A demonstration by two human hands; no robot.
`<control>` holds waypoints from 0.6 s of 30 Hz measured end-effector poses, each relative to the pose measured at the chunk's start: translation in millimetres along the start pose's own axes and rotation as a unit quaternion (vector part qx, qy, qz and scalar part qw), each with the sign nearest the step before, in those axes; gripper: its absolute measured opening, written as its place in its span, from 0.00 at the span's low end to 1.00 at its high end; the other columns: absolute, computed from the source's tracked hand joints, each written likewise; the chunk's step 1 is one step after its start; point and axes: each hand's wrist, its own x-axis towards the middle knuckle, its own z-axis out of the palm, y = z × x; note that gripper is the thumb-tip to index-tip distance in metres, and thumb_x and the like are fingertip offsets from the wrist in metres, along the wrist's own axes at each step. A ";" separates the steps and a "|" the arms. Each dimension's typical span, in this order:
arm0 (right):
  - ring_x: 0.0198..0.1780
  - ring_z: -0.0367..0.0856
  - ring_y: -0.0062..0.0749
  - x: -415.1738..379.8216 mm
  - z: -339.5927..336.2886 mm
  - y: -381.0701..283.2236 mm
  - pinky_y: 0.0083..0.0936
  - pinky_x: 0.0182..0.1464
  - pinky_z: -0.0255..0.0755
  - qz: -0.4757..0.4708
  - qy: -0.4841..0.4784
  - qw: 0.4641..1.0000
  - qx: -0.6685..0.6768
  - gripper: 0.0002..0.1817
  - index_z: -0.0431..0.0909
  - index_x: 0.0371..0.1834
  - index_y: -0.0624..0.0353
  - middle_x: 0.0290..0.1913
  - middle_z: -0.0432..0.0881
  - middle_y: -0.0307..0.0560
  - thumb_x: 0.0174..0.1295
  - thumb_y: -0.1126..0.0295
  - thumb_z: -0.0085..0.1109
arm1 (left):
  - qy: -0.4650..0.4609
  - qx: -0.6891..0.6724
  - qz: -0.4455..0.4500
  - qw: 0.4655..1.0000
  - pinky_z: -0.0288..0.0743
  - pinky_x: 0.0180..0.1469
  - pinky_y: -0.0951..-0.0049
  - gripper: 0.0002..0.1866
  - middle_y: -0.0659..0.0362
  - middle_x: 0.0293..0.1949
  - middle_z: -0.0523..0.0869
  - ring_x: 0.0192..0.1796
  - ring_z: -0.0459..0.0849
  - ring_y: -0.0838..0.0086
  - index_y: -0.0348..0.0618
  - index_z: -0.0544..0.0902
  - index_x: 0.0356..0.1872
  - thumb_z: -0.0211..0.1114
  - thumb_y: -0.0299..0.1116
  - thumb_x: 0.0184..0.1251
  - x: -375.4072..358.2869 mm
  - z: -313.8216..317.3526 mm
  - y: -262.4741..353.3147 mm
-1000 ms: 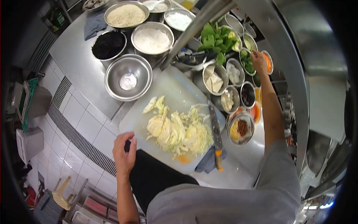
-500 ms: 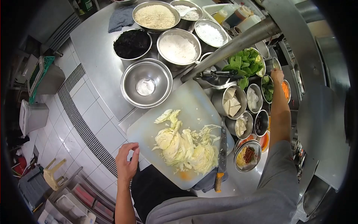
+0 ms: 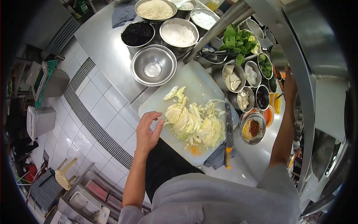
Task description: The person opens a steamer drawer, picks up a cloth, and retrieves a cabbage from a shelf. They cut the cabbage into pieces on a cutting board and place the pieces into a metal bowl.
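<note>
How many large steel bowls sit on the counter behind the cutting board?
5, maybe more past the top edge: near-empty bowl beside the board, dark contents, white flour, pale grains, white powder.

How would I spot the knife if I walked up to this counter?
Start at the white cutting board with the pile of sliced cabbage in the middle of the steel counter. Along the board's right edge, between the cabbage and the small steel bowls, lies the knife. It is the only long, flat thing there, its dark blade pointing away and its orange handle resting on a grey cloth.
</note>
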 end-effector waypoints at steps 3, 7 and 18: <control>0.45 0.82 0.42 -81.5 -97.6 -125.2 0.31 0.50 0.73 0.122 -0.108 0.981 0.103 0.16 0.83 0.50 0.62 0.43 0.85 0.51 0.68 0.62 0.62 | -0.042 0.005 -0.030 0.999 0.75 0.53 0.65 0.20 0.50 0.49 0.82 0.51 0.81 0.60 0.38 0.81 0.49 0.74 0.33 0.57 -9.7 -3.1 -0.4; 0.38 0.81 0.39 -141.8 -128.7 -202.4 0.31 0.42 0.74 -0.111 -0.132 0.957 0.235 0.08 0.81 0.44 0.64 0.39 0.83 0.46 0.62 0.76 0.63 | -0.119 0.172 0.019 0.978 0.62 0.67 0.49 0.49 0.41 0.68 0.65 0.69 0.65 0.46 0.40 0.64 0.70 0.80 0.45 0.46 -24.8 25.5 25.7; 0.46 0.78 0.36 -186.2 -5.5 -300.3 0.45 0.60 0.65 -0.241 -0.113 0.933 0.241 0.12 0.82 0.39 0.53 0.33 0.78 0.37 0.50 0.76 0.63 | -0.142 0.305 0.045 0.941 0.59 0.68 0.45 0.54 0.36 0.71 0.58 0.69 0.60 0.38 0.42 0.64 0.72 0.82 0.43 0.40 -21.6 84.1 17.4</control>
